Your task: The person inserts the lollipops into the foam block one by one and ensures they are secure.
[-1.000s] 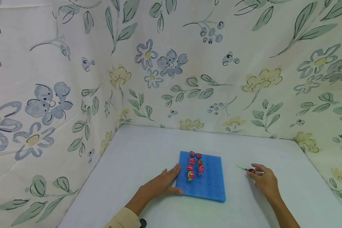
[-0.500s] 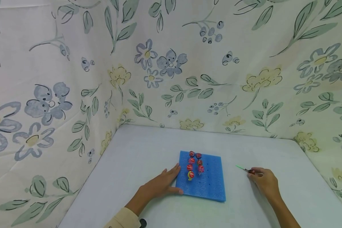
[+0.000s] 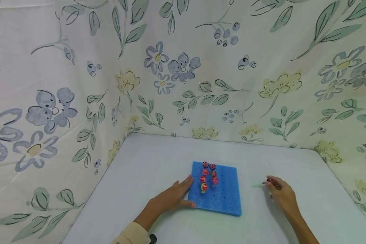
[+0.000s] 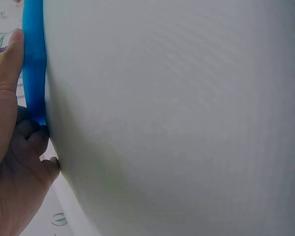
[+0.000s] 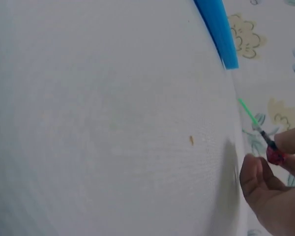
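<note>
A blue foam block [image 3: 230, 198] lies on the table, with two rows of wrapped lollipops [image 3: 204, 187] standing in its left half. Small holes dot its bare right side. My left hand [image 3: 170, 198] rests against the block's left edge, its fingers extended and the thumb at the front left corner. To the right of the block, my right hand [image 3: 283, 194] pinches a lollipop by its red wrapped head. Its green stick [image 3: 257, 185] points left, toward the block. From the right wrist, the lollipop head [image 5: 275, 156] shows between thumb and fingers, clear of the table.
The white table [image 3: 158, 152] is enclosed by floral cloth [image 3: 183, 108] at the back and sides. A small black round object [image 3: 153, 238] sits by the left sleeve. A tiny orange-brown speck [image 5: 191, 140] shows in the right wrist view.
The lollipop in my right hand has turned, its stick swinging from slanting up-left to nearly level. The right fingers have shifted on its head. My left hand and the block stay put.
</note>
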A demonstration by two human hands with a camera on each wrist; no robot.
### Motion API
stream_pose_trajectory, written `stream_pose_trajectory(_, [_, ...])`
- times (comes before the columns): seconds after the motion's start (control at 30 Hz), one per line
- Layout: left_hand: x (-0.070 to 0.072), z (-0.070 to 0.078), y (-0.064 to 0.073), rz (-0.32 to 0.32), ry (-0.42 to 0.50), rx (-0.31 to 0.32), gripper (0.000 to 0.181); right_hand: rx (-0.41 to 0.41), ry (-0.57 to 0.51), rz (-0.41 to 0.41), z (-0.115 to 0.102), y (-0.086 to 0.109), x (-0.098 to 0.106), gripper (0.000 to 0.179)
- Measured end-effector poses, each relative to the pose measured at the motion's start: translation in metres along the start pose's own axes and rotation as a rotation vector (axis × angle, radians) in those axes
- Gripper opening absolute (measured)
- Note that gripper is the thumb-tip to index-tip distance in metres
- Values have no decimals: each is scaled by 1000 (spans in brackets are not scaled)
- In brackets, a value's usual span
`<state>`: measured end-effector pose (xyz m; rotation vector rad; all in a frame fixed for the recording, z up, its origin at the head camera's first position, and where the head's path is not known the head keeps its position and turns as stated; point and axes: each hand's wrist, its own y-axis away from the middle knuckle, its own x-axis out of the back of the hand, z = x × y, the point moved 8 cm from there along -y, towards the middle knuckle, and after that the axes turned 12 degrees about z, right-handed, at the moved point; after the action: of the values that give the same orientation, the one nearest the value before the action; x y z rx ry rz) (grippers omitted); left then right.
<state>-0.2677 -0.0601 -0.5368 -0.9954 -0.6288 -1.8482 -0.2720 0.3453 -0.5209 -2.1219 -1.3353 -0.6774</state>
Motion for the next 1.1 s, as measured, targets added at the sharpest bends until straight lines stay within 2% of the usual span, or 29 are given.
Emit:
stream_pose_trajectory(0.17, [0, 0, 0, -3, -2, 2, 105, 77, -38, 30, -11, 3, 1, 41])
stream_pose_trajectory(0.5, [2, 1, 2, -4, 3, 12, 104, 85, -137, 27, -26, 6, 2, 44])
stream_pose_trajectory(0.6, [2, 1, 2, -5, 2, 15, 104, 125, -121, 47, -32, 7, 4, 37])
stream_pose_trajectory(0.7, [1, 1, 2, -6, 1, 17, 104, 150, -108, 65, -34, 7, 6, 45])
stream_pose_trajectory(0.83, [1, 0, 2, -7, 0, 11, 105, 116, -135, 85, -35, 7, 9, 57])
stream_pose_trajectory(1.0, [2, 1, 2, -6, -5, 8, 105, 87, -159, 93, -39, 9, 8, 43])
stream_pose_trajectory(1.1, [2, 2, 2, -5, -5, 5, 105, 72, -153, 94, -41, 10, 6, 41])
